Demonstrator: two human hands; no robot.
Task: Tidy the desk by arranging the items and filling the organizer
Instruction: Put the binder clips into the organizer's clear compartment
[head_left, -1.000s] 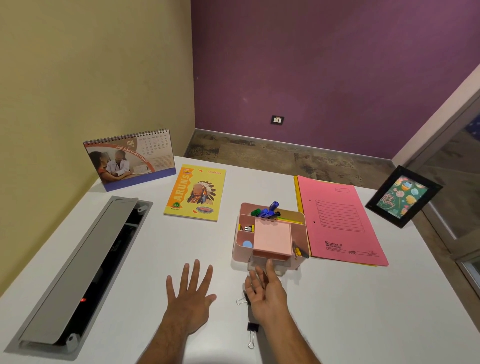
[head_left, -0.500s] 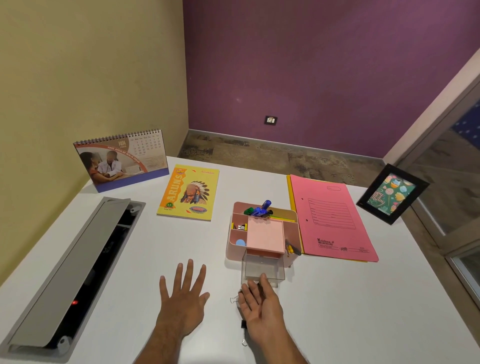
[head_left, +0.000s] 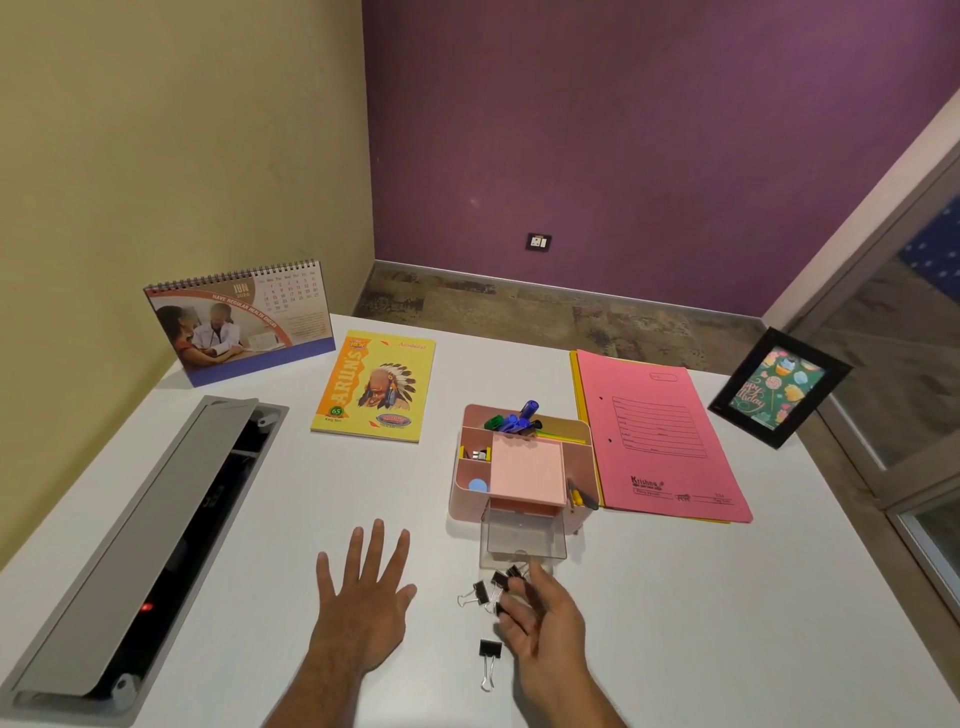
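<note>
The person's right hand (head_left: 540, 618) hovered just in front of the pink organizer (head_left: 470, 491), its fingers loosely curled over a small cluster of black binder clips (head_left: 493, 584). Whether the fingertips had actually pinched a clip or were only touching the pile could not be told; the fingers were blurred and hid part of the cluster. One more binder clip (head_left: 488, 660) lay apart, further from the organizer, beside the heel of that hand.

The left hand (head_left: 363, 592) lay flat on the white desk (head_left: 727, 597), fingers spread and straight, holding nothing, to the left of the organizer's front.

The organizer's clear drawer (head_left: 522, 538) stood pulled out toward the person, and looked empty. Its front lip sat just beyond the clips, so the step in hand seemed to be gathering the clips into it. Done well, that would mean closing the fingers around the clip bodies, not the wire handles, lifting clear of the drawer's front lip and releasing low inside so nothing bounced out. The lone clip would need its own pickup. Steadying the organizer with the idle hand would likely stop it sliding when the drawer was pushed shut.

Pens (head_left: 514, 418) stood in the organizer's rear compartment. A pink folder (head_left: 660, 441) lay to its right, a yellow notebook (head_left: 376, 387) to its left.
</note>
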